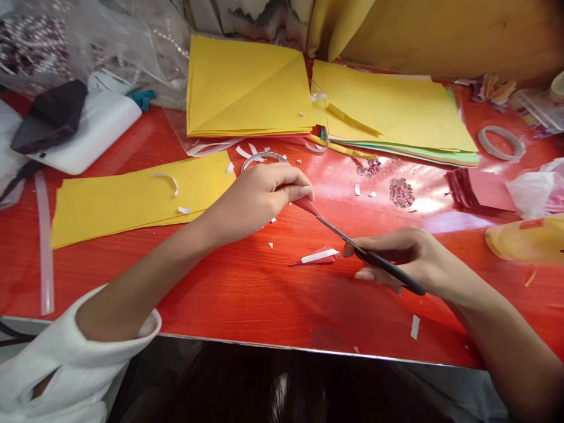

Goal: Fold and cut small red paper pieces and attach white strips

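My left hand [273, 191] pinches a small folded piece of red paper [308, 205] above the middle of the table. In my right hand [409, 258] is a pair of black-handled scissors [368, 255], its blade tips touching the end of that red paper. Whether the blades have cut into it I cannot tell. Below the scissors' tips, a red paper piece with a white strip [319, 256] lies on the table. Part of a roll of tape [267, 155] shows behind my left hand.
Yellow paper strips [132, 200] lie at left. Behind are stacks of yellow paper [247, 88] and mixed coloured sheets [396, 111]. Red paper squares [482, 189], a tape ring [501, 143] and a yellowish container [526, 241] stand right. White scraps litter the red table [229, 294].
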